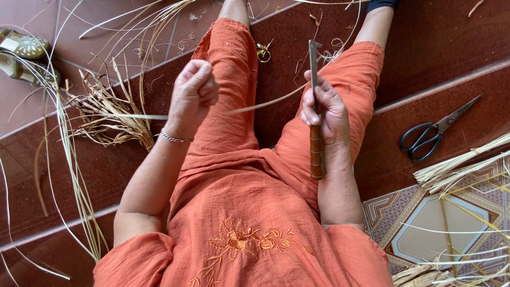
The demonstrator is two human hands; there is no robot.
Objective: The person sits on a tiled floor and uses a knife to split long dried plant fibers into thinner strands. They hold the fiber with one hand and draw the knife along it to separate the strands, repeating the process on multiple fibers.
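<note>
Red steps lie below as the left hand (194,93) pinches a thin, springy strip (265,103) (likely brittle, best held near its end) against the right hand's (324,111) tightly gripped knife (315,114).

The floor is a flight of dark red-brown steps (435,37) with paler edges running slantwise. Black scissors (433,133) lie shut on a step. Below the scissors, a patterned tile (425,223) in cream, teal and brown shows, with pale straw strips (462,165) fanned across it. Far left of the scissors, a heap of dry husks (106,114) sits on a step, long thin stalks (74,175) trailing down past it. Beyond the husks, at the top corner, lies a pair of olive sandals (24,53). Daylight is soft and even.
</note>
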